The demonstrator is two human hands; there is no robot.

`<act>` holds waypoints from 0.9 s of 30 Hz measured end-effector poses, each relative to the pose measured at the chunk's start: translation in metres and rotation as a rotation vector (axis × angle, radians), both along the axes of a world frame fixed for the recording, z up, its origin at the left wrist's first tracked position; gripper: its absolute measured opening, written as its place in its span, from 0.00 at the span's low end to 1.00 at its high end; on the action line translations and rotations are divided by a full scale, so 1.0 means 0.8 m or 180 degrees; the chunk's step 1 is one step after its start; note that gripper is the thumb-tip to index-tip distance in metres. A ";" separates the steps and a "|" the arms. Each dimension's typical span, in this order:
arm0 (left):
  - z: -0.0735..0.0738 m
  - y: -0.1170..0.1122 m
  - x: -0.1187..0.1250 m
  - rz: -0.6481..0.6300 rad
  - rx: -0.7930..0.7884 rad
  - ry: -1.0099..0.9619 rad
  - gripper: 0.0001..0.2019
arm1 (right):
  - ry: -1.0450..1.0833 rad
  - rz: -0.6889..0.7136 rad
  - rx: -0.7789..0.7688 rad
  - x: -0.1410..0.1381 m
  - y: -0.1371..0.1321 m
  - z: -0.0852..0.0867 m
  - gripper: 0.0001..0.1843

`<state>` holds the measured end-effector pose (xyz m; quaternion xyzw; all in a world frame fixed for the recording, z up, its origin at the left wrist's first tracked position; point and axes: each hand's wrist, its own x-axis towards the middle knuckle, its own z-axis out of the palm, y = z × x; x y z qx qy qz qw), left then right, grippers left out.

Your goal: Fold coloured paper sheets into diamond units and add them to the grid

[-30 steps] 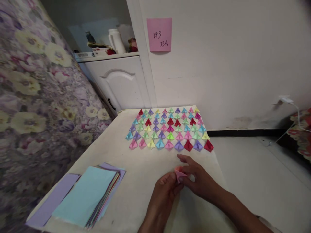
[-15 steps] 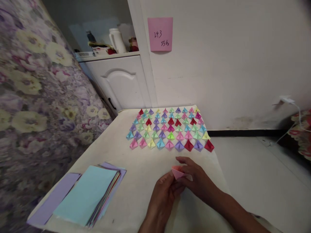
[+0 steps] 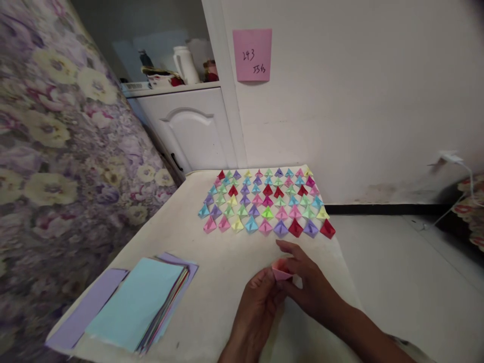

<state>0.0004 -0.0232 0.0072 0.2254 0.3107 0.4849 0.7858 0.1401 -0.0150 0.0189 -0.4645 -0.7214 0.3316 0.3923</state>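
A small folded piece of pink paper (image 3: 282, 274) is held between my two hands above the near right part of the table (image 3: 212, 282). My left hand (image 3: 260, 292) pinches its left corner. On the other side, my right hand (image 3: 304, 275) has its thumb beneath the paper and a finger in the fold, while the index finger sticks out above. Beyond my hands, folded paper pieces (image 3: 281, 229) in many colours stand in several rows at the far end of the table.
At the left lies a stack of coloured paper (image 3: 138, 302) with light blue on top, beside a purple sheet (image 3: 88, 307). A floral curtain (image 3: 75, 176) hangs along the left edge. Behind the table are a white cabinet (image 3: 196, 133) and a wall with a pink note (image 3: 252, 54).
The pink paper has turned slightly, and its upper opening shows more. My right hand has shifted a little around it. The whole view has moved slightly.
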 end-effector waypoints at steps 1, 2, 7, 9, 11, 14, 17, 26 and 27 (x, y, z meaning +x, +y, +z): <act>0.000 0.000 0.001 0.0022 0.0006 -0.0006 0.10 | -0.0005 -0.0013 0.0008 0.000 -0.001 0.001 0.07; 0.001 0.000 0.001 0.0051 0.0008 -0.0014 0.10 | -0.0020 -0.0021 0.0019 -0.001 -0.001 0.003 0.06; 0.000 -0.001 0.006 0.0185 0.0013 -0.0145 0.10 | -0.0121 -0.0114 0.0209 -0.004 -0.004 0.003 0.07; -0.001 -0.002 0.007 0.0171 -0.0003 -0.0247 0.09 | -0.0106 -0.0198 0.0326 -0.006 -0.005 0.001 0.07; -0.001 -0.002 0.008 0.0141 -0.0044 -0.0337 0.09 | -0.0095 -0.0267 0.0375 -0.009 -0.006 0.000 0.07; -0.002 -0.002 0.008 0.0120 -0.0095 -0.0409 0.08 | -0.0128 -0.0327 0.0371 -0.012 -0.007 -0.002 0.05; -0.005 -0.002 0.007 0.0146 -0.0112 -0.0378 0.08 | -0.0202 -0.0343 0.0398 -0.013 -0.008 -0.005 0.07; -0.008 0.000 0.004 0.0263 -0.0226 -0.0230 0.06 | -0.0349 -0.0125 0.0676 -0.011 -0.015 0.002 0.15; -0.008 0.000 0.004 0.0267 -0.0243 -0.0216 0.06 | -0.0369 -0.0118 0.0674 -0.011 -0.015 0.002 0.15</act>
